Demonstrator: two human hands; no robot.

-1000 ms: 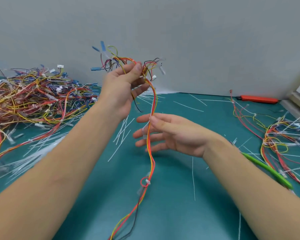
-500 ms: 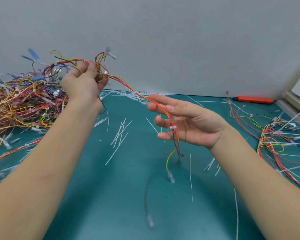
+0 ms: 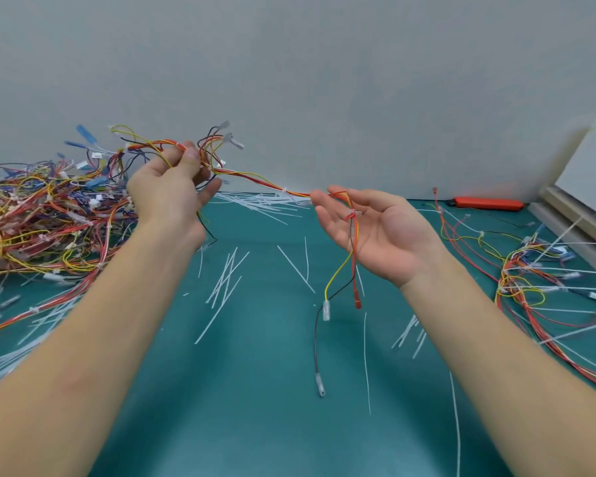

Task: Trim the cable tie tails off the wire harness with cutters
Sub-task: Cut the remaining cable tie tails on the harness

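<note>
My left hand pinches the bunched end of a red, orange and yellow wire harness between thumb and fingers, raised at the left. From there the harness stretches right across my right hand, which lies palm up with relaxed fingers. A white cable tie sits on the strand at the right palm. Below that hand the loose wire ends with connectors dangle over the teal mat. No cutters are in either hand.
A big tangled pile of harnesses covers the left of the mat. More harnesses with long white tie tails lie at the right. Cut white tie tails are scattered in the middle. An orange tool rests by the back wall.
My left hand has carried the harness end left toward the pile, then held it. The harness now runs flatter across my right palm, with its tail lifted off the mat.
</note>
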